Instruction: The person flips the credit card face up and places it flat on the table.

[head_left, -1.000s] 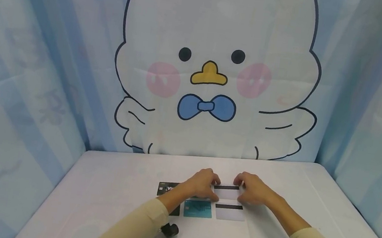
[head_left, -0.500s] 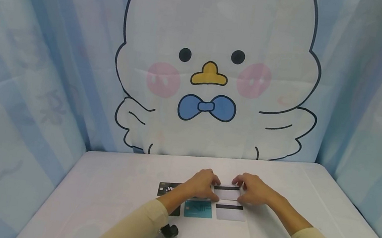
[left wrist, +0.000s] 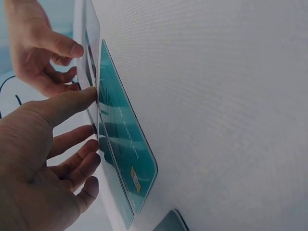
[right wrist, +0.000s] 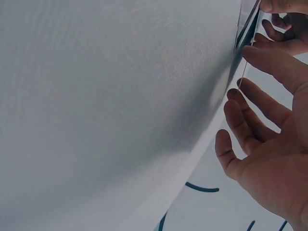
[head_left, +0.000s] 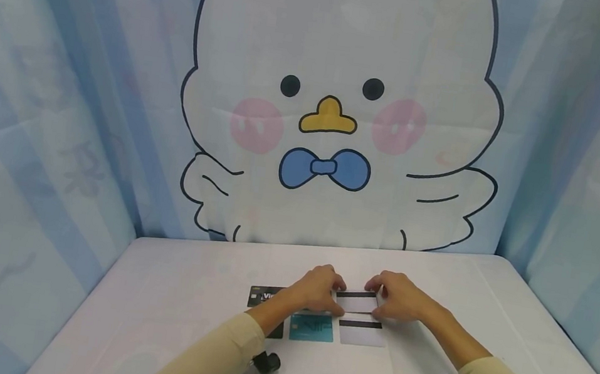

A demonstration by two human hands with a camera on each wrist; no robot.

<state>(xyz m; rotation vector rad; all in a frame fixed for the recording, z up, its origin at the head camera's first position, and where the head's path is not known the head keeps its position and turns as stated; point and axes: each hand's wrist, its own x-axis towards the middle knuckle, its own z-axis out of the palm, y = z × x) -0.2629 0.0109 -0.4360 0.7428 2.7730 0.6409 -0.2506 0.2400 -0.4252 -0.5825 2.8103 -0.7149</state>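
In the head view, a white card with a black stripe (head_left: pixel 356 303) lies between both hands in the back row. My left hand (head_left: pixel 315 288) holds its left edge, with the thumb at the near corner and the fingers at the far side. My right hand (head_left: pixel 402 298) grips the right edge the same way; in the right wrist view the card's thin edge runs from thumb (right wrist: pixel 269 60) to fingertip. In front lie a second striped white card (head_left: pixel 362 334) and a teal card (head_left: pixel 312 328). Part of the back row is hidden under my left hand.
A black card (head_left: pixel 263 296) lies at the row's left end. Another dark card (head_left: pixel 275 330) shows partly behind the left forearm. All are on a white-covered table (head_left: pixel 172 334), backed by a curtain with a cartoon bird (head_left: pixel 342 41).
Almost nothing differs. The right hand's far fingertips have shifted slightly left along the striped card, and a thin dark line now shows along the card's near edge.
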